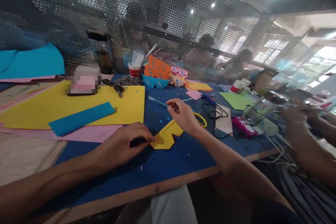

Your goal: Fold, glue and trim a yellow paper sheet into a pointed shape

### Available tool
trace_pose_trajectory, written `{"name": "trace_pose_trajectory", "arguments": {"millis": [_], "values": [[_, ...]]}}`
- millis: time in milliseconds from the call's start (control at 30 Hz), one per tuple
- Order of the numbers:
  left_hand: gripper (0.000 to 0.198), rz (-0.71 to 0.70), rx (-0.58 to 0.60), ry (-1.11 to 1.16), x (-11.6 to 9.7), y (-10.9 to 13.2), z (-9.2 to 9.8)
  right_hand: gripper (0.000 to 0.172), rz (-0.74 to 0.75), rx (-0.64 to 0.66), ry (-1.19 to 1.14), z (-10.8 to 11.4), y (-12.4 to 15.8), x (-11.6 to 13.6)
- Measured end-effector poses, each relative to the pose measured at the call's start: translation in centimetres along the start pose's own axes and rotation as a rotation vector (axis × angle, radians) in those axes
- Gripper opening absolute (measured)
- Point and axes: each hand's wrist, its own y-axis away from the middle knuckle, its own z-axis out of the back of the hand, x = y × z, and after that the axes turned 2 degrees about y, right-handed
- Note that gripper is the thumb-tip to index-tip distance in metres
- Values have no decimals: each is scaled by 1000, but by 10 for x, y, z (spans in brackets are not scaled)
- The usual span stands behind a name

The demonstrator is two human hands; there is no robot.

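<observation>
My left hand (133, 140) is closed, thumb and fingers pinching the left end of a folded yellow paper cutout (163, 142) with a notch in its near edge. The cutout lies low over the blue table surface. My right hand (182, 113) has its fingers closed around the near end of a slim blue-green pen (158, 101), which points to the far left. Beside the right wrist a yellow loop handle (201, 119), seemingly of scissors, shows; the rest is hidden behind the hand. A blue paper strip (82, 117) rests left of the hands on yellow sheets (128, 106).
Folded orange paper pieces (157, 68) with blue dots stand at the back beside a red-and-white cup (134, 70). Keys (118, 89) and a dark-lidded jar (102, 54) are at left. A glue gun (208, 98), its cord and a pink device (244, 127) lie right, near another person's arms (299, 129).
</observation>
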Motion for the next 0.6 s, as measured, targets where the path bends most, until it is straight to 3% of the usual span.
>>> {"name": "trace_pose_trajectory", "arguments": {"millis": [167,267,433,600], "values": [[32,-219,-74,-162,2,1,6,30,97,-80,135,12,-2,0],[29,-276,-87,-241,7,-3,17,31,78,16,249,22,-1,2],[22,-160,-136,-311,27,-7,33,29,-131,316,199,36,-2,2],[25,-15,-229,-240,38,-11,40,33,-149,395,90,46,-6,1]]}}
